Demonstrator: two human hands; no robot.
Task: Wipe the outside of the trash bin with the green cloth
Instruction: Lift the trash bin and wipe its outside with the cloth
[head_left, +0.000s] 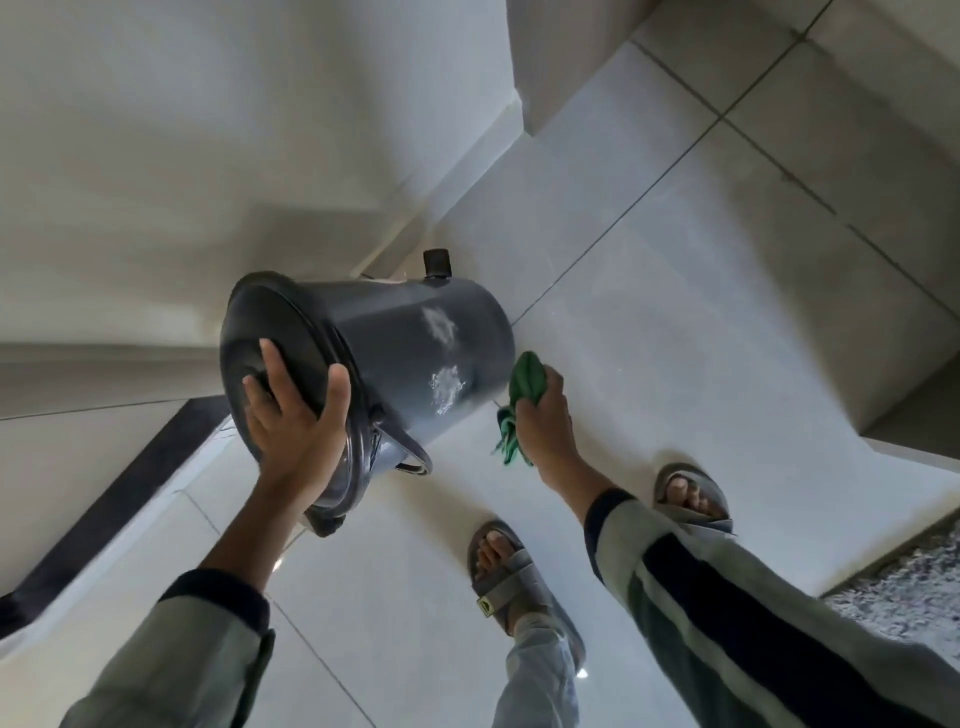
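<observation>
A dark grey round trash bin (395, 343) with a lid and a foot pedal stands on the tiled floor, tipped toward me. Two white foamy patches show on its side. My left hand (293, 415) lies spread on the lid and grips its rim, holding the bin tilted. My right hand (543, 415) is closed around a bunched green cloth (522, 400), just right of the bin's lower side. I cannot tell whether the cloth touches the bin. A loose end of the cloth hangs below my fist.
Pale floor tiles (675, 270) spread to the right. A white wall (182, 130) rises behind the bin, with a dark strip (119, 493) along the left. My sandalled feet (511, 571) stand close behind the bin. A speckled mat (904, 592) lies at the right edge.
</observation>
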